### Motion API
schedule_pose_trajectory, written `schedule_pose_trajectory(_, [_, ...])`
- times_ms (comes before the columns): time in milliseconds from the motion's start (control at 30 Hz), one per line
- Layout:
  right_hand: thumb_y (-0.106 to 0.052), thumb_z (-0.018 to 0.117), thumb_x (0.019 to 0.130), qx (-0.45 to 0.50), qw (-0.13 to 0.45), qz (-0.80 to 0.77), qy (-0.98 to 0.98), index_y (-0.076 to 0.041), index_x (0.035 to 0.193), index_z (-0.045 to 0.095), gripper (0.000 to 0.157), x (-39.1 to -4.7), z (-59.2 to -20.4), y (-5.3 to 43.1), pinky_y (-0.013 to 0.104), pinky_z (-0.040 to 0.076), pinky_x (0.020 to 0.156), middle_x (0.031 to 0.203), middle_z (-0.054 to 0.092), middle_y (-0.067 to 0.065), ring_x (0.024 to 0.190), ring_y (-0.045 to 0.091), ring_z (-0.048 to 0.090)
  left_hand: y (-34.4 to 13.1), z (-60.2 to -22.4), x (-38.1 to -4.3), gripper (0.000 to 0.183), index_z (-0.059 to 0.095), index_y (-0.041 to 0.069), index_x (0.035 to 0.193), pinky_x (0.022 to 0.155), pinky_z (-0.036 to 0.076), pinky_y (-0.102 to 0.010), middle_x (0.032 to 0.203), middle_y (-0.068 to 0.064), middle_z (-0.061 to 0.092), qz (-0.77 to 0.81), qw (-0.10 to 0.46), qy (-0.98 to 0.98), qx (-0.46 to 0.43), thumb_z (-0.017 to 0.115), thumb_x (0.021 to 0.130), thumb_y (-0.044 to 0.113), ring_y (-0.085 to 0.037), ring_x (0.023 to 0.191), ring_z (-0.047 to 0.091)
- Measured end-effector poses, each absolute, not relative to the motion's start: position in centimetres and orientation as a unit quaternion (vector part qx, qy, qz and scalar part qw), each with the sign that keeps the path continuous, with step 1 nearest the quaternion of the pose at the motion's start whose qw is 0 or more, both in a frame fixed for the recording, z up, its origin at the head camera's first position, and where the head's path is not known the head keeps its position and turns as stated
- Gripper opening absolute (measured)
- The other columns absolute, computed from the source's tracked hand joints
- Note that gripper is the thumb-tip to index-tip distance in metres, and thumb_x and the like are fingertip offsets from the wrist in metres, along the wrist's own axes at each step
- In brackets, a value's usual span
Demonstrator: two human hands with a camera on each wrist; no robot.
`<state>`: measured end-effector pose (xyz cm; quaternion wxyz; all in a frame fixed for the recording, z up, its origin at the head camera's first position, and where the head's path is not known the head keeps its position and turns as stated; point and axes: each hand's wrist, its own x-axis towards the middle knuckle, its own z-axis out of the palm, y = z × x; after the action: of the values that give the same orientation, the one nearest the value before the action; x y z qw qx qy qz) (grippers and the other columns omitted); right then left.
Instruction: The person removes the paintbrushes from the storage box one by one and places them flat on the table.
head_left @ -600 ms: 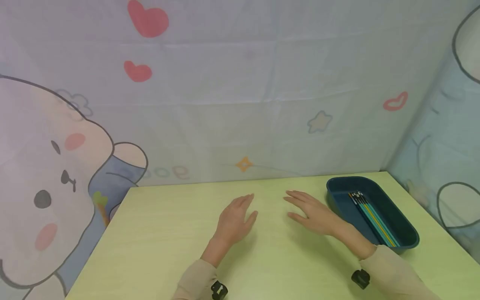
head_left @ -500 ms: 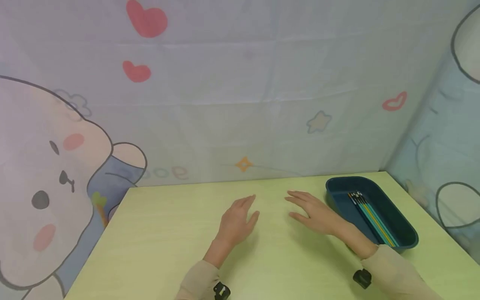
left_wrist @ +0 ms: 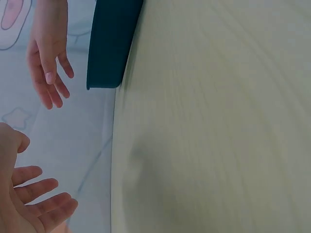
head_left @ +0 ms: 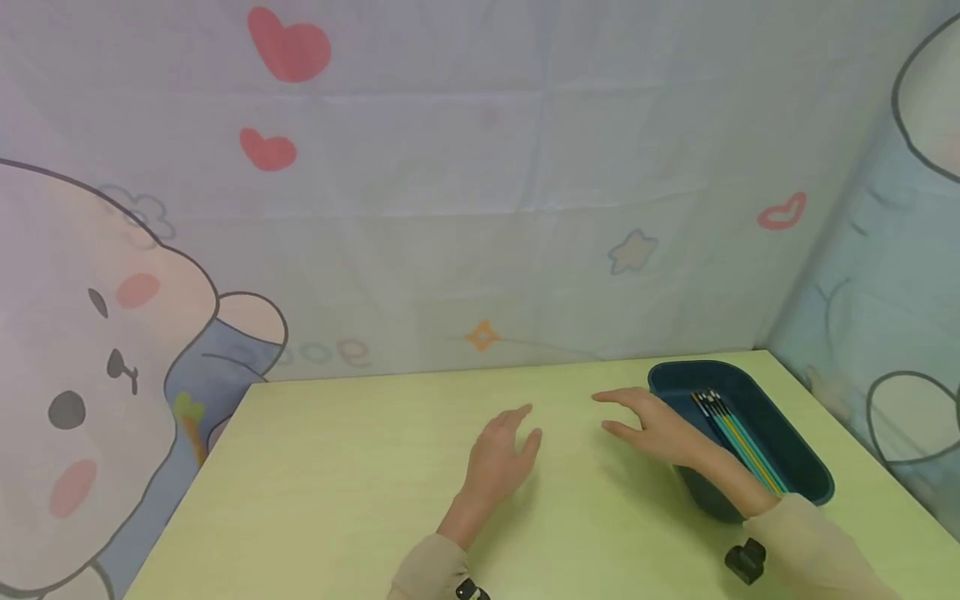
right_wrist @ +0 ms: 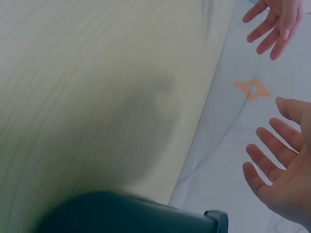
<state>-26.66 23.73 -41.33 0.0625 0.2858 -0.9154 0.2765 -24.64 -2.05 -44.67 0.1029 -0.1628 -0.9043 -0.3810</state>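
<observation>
Dark blue tray (head_left: pixel 789 446) | at right of table (head_left: pixel 337 483), long axis far-left to near-right | nearer to right hand (head_left: pixel 660 429), well apart from left hand (head_left: pixel 498 460) | both raised, fingers spread, holding nothing | pencil-like sticks (head_left: pixel 743 442) inside, lengthwise.

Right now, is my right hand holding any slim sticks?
No, the right hand is empty; the slim sticks lie in the tray.

Left grip (head_left: pixel 499 460) shifted rightward; right grip (head_left: pixel 656 427) also rightward, farther across tray (head_left: pixel 787 437) in head view.
</observation>
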Motion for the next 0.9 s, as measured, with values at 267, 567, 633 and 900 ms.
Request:
schedule_pose_trajectory(267, [-0.022, 0.062, 0.093, 0.257, 0.088, 0.301, -0.914, -0.007, 0.131, 0.057, 0.041, -26.5, -40.9, 25.7, 0.031, 0.051, 0.070, 0.125, 0.061, 0.011, 0.106, 0.031, 0.059, 0.3, -44.7, -24.8, 0.043, 0.056, 0.009, 0.133, 0.094, 0.053, -0.046, 0.130, -0.009, 0.061, -0.437, 0.120, -0.875, -0.168, 0.052, 0.096, 0.031, -0.029, 0.116, 0.059])
schedule_pose_trajectory(567, [-0.014, 0.067, 0.089, 0.271, 0.154, 0.318, -0.895, -0.009, 0.121, 0.061, 0.033, -26.8, -41.1, 28.1, 0.023, 0.049, 0.060, 0.109, 0.065, 0.006, 0.084, 0.003, 0.055, 2.8, -45.0, -25.2, 0.039, 0.060, 0.011, 0.128, 0.083, 0.053, -0.035, 0.118, -0.007, 0.066, -0.488, 0.135, -0.850, -0.145, 0.056, 0.094, 0.030, -0.028, 0.104, 0.063])
schedule_pose_trajectory(633, [-0.014, 0.067, 0.089, 0.264, 0.155, 0.322, -0.896, -0.010, 0.120, 0.061, 0.032, -26.9, -41.1, 28.6, 0.023, 0.048, 0.059, 0.109, 0.065, 0.005, 0.083, 0.000, 0.053, 3.3, -45.1, -25.3, 0.038, 0.061, 0.012, 0.127, 0.083, 0.052, -0.035, 0.117, -0.008, 0.066, -0.498, 0.136, -0.845, -0.138, 0.056, 0.093, 0.030, -0.027, 0.102, 0.063])
schedule_pose_trajectory(900, [-0.013, 0.068, 0.088, 0.241, 0.154, 0.336, -0.897, -0.005, 0.120, 0.061, 0.034, -27.0, -41.0, 30.0, 0.024, 0.048, 0.058, 0.105, 0.066, 0.011, 0.079, 0.002, 0.054, 5.1, -45.1, -25.5, 0.037, 0.063, 0.010, 0.124, 0.078, 0.049, -0.028, 0.114, -0.010, 0.067, -0.523, 0.138, -0.832, -0.121, 0.059, 0.092, 0.029, -0.026, 0.097, 0.064])
